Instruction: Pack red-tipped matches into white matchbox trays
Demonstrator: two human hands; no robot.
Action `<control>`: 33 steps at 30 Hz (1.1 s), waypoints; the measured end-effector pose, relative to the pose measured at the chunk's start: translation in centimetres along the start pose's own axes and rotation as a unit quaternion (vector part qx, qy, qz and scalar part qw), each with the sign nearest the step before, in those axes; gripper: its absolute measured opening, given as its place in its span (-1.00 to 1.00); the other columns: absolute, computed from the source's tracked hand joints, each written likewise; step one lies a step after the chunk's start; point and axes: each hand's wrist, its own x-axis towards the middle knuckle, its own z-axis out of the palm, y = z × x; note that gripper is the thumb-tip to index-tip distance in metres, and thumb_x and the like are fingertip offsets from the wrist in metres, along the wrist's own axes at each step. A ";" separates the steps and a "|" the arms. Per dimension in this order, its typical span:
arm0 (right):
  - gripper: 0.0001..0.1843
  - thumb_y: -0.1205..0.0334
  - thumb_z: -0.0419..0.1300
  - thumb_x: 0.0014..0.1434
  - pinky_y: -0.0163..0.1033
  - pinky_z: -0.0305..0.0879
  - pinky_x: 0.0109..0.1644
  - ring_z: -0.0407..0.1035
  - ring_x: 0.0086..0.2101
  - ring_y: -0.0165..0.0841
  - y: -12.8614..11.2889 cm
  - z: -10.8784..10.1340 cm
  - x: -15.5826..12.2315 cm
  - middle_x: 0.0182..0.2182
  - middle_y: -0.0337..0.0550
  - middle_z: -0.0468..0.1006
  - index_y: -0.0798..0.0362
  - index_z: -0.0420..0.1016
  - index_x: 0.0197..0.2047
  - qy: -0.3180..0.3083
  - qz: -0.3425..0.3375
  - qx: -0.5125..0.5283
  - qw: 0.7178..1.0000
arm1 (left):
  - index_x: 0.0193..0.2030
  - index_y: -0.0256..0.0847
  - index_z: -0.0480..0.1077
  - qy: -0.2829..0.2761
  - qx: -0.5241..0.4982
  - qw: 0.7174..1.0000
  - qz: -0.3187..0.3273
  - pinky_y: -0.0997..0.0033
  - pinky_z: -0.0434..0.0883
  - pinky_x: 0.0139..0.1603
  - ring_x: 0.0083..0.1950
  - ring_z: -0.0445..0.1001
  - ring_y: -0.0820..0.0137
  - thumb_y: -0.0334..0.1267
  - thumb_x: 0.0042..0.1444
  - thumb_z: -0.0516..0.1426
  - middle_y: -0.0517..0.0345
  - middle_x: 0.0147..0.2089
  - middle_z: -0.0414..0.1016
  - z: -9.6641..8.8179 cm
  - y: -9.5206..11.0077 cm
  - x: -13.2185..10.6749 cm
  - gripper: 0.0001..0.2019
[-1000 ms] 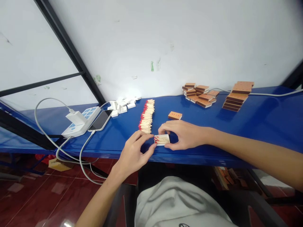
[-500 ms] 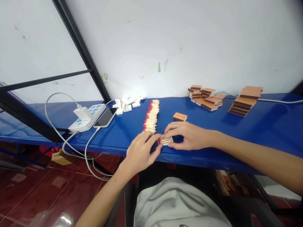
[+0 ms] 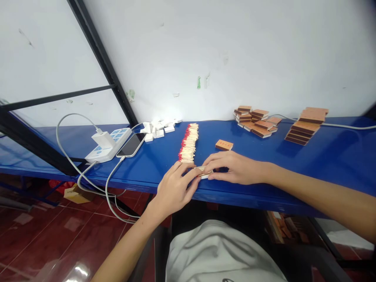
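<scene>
Between my two hands, near the table's front edge, is a small white matchbox tray (image 3: 205, 176) with matches in it. My left hand (image 3: 177, 184) grips its left end, fingers over the match heads. At the other end, my right hand (image 3: 227, 167) pinches the tray, its fingertips over the matches. Fingers hide much of the tray. Just beyond my left hand lies a long row of red-tipped matches (image 3: 188, 144). One closed orange matchbox (image 3: 224, 145) rests on the table behind my right hand.
White empty trays (image 3: 159, 129) are heaped at the back left, by a phone (image 3: 131, 145) and a power strip (image 3: 108, 145) with cables. Piled matchboxes (image 3: 258, 122) and a leaning matchbox stack (image 3: 306, 125) stand at the back right. A black frame post (image 3: 102, 58) rises at left.
My left fingers have moved further over the tray, covering more of the matches. My right hand has shifted slightly left. The view has moved a little.
</scene>
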 end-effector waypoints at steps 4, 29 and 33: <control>-0.72 0.11 0.15 0.38 -0.20 0.37 -0.01 0.49 -0.12 -0.32 -0.1 0.0 0.0 -0.05 -0.08 0.60 -0.01 0.63 -0.01 -0.002 0.009 -0.013 1.000 | 0.00 -0.20 0.47 0.015 0.001 1.000 -0.008 0.19 0.42 0.05 -0.04 0.42 0.25 -0.29 0.35 0.08 0.02 -0.01 0.52 0.3 -0.1 -0.1 -0.82; -0.72 0.11 0.21 0.30 -0.17 0.37 -0.01 0.49 -0.15 -0.28 -0.1 0.2 0.0 -0.10 -0.07 0.61 0.05 0.62 -0.03 0.018 0.011 -0.063 0.998 | 0.02 -0.20 0.40 0.001 -0.011 1.000 -0.014 0.20 0.41 0.04 -0.02 0.45 0.26 -0.26 0.35 0.09 0.07 0.00 0.55 0.0 0.2 0.1 -0.83; -0.73 0.17 0.17 0.32 -0.20 0.37 -0.02 0.49 -0.15 -0.31 -0.1 0.2 -0.1 -0.06 -0.09 0.58 -0.01 0.63 0.00 0.006 0.000 -0.063 0.998 | 0.03 -0.19 0.44 0.005 -0.002 1.000 -0.009 0.19 0.43 0.05 -0.01 0.45 0.25 -0.25 0.35 0.10 0.04 0.00 0.53 0.2 0.0 0.0 -0.81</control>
